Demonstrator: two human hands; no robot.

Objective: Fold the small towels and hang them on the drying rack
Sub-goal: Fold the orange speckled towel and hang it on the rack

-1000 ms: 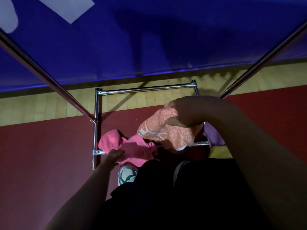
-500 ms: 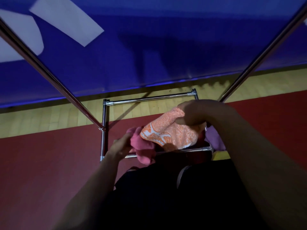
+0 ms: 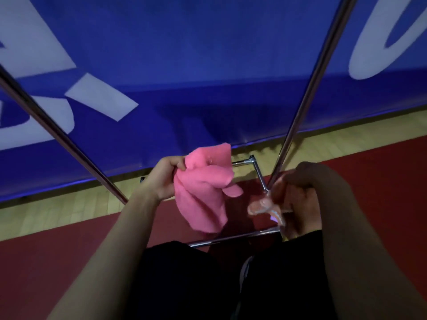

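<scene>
The person's left hand has its fingers curled tight round one edge of a small bright pink terry towel, which is held up in the air in front of the body, bunched and drooping in loose folds below the grip, not yet folded. The right hand is in shadow at the foot of a slanted chrome upright; its fingers are curled round a crumpled orange-and-white patterned towel, though motion blur hides how much of the cloth is in the fist. Below both hands lies the rectangular base of the chrome tubular drying rack, standing on a dark red floor mat with a strip of pale wooden floor and a blue banner with white lettering beyond. The pink towel looks light, soft and limp, so it will sag wherever it is unsupported; it probably handles best pinched at two neighbouring corners and pulled taut along an edge. With the right hand occupied, that likely means parking the orange cloth first.
</scene>
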